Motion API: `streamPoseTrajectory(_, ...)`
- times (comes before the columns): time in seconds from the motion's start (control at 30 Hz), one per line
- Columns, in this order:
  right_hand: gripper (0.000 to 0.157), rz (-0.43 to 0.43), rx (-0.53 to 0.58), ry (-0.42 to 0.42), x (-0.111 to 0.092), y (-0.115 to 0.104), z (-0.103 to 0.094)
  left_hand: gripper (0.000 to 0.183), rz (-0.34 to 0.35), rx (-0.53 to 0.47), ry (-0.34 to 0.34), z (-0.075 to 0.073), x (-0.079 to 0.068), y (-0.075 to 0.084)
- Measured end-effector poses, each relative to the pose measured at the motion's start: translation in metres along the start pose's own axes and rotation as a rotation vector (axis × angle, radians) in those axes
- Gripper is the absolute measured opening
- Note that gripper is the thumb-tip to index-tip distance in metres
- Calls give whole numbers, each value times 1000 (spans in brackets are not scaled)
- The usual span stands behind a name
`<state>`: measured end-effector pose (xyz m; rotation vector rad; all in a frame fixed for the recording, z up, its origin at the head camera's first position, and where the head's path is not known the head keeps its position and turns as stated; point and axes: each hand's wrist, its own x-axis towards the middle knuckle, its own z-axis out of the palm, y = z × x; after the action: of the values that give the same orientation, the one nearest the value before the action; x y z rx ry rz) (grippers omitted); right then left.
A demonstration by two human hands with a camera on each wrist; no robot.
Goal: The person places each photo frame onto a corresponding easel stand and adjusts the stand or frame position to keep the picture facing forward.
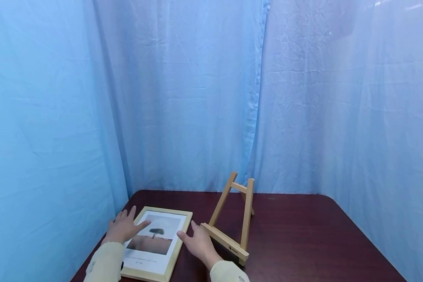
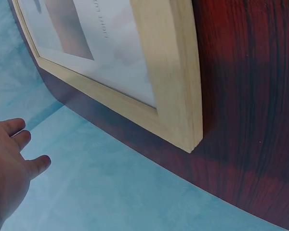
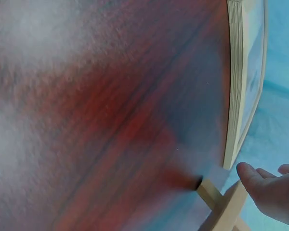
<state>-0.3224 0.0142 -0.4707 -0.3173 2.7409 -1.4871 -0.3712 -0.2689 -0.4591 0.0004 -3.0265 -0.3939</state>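
A picture frame (image 1: 181,235) in pale wood lies face up on the dark red table, with a tree print (image 1: 157,232) behind its glass. My left hand (image 1: 123,227) is over the frame's left side, fingers spread, holding nothing. The left wrist view shows that hand (image 2: 12,159) beside the frame's wooden border (image 2: 176,72). Between the frame and a small wooden easel (image 1: 225,241) is my right hand (image 1: 199,243), its fingers extended and nothing in its grasp. In the right wrist view, the right hand (image 3: 272,190) overlaps the easel's ledge (image 3: 226,209) near the frame (image 3: 235,91).
The easel stands on its legs right of the frame, its ledge angled toward the front. The table (image 1: 303,231) has rounded far corners. Blue curtains (image 1: 197,98) hang close around its back and sides.
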Motion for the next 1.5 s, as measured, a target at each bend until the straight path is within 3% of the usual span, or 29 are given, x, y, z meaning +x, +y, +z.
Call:
streamPoseTrajectory(0.27, 82, 50, 17, 37, -5, 4, 12, 121, -29, -13, -14, 4, -1, -7)
streamPoseTrajectory(0.47, 79, 56, 31, 75, -8, 6, 21, 123, -78, -63, -62, 9, 1, -16)
streamPoseTrajectory(0.9, 72, 79, 64, 47, -9, 14, 28, 129, -122, -166, -150, 10, -7, -26)
streamPoseTrajectory(1.5, 69, 97, 66, 81, -11, 16, 40, 119, -168, -285, -175, 22, -11, -42)
